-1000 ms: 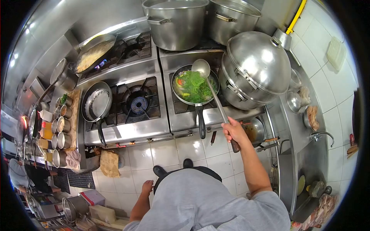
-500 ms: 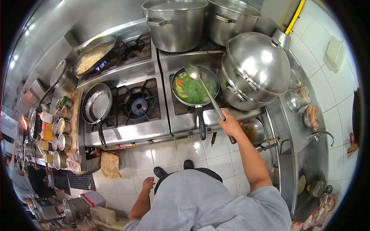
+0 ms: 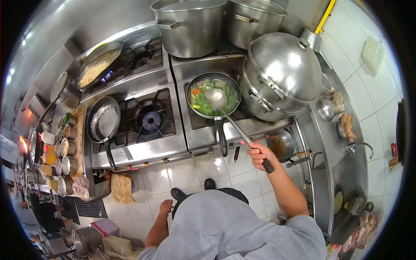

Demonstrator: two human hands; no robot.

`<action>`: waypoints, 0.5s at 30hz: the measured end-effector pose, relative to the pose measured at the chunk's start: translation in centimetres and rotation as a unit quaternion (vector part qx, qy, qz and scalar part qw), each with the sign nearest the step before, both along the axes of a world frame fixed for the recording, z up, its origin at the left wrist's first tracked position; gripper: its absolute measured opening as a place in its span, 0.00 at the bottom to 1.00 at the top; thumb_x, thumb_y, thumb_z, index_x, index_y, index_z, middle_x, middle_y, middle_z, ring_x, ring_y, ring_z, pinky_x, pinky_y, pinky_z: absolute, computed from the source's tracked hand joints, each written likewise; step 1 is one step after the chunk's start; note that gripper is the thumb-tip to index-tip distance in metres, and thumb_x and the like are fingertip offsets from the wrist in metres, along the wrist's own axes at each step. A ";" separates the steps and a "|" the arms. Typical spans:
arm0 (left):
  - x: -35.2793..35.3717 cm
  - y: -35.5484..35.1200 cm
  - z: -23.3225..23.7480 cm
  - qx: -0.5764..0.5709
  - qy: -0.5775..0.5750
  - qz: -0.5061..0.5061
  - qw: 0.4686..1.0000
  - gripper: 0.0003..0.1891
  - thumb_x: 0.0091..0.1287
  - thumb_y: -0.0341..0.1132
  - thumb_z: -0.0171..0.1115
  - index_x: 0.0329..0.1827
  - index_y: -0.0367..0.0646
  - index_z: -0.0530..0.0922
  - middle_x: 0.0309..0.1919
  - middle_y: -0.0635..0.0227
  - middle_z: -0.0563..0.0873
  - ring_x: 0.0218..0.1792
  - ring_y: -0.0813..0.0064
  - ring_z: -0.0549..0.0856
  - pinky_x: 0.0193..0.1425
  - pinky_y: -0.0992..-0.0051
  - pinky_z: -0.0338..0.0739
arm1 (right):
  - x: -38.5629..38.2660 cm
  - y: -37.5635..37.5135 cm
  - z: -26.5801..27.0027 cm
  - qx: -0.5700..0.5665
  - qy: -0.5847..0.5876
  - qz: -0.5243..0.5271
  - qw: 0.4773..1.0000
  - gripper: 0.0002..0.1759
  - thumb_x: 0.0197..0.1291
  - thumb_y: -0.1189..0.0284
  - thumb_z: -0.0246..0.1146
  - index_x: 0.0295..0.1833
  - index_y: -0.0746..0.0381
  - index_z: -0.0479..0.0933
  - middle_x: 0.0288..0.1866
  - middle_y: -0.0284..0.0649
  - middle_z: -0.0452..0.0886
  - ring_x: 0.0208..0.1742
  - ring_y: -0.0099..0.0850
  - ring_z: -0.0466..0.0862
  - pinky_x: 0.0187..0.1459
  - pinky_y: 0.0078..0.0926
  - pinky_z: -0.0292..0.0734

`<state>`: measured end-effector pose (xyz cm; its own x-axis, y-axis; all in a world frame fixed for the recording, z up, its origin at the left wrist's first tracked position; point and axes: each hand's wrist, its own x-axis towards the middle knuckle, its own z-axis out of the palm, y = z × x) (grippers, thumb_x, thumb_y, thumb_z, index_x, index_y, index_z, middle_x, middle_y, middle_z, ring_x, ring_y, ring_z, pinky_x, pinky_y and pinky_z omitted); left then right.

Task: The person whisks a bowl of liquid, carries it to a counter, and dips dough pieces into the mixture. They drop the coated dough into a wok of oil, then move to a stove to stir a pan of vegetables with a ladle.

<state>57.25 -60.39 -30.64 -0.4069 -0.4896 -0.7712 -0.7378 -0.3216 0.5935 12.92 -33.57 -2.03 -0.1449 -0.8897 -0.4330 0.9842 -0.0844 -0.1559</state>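
Observation:
My right hand [image 3: 260,157] is wrapped round the dark grip of a long metal ladle [image 3: 236,126]. Its round bowl rests among leafy greens and other cut vegetables [image 3: 202,105] in a black-handled frying pan [image 3: 220,134], on the right front burner. Steam rises from the food. Down by my left side hangs my left hand [image 3: 165,206], its fingers loosely curled, with nothing visible in it. It is nearest my grey shirt and apart from the stove.
Left of the lit burner [image 3: 151,121] stands a second frying pan [image 3: 104,119]. A wok [image 3: 100,66] sits over flame behind it. Tall stockpots [image 3: 190,30] and a domed steamer [image 3: 284,73] crowd the back and right. Ingredient containers [image 3: 69,165] line the left; other people work at far left.
My right hand has drawn the ladle back and down toward me. The bowl has moved from the pan's upper rim to its middle, among the vegetables. The camera view has shifted slightly.

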 end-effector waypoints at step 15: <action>0.6 0.4 -1.5 -0.055 0.020 -0.035 0.998 0.20 0.62 0.45 0.55 0.48 0.36 0.76 0.34 0.62 0.83 0.32 0.68 0.85 0.25 0.71 0.75 | -0.6 -1.4 8.1 0.306 0.433 0.008 0.848 0.25 0.60 0.71 0.55 0.63 0.63 0.63 0.17 0.27 0.65 0.11 0.17 0.63 0.11 0.18 0.59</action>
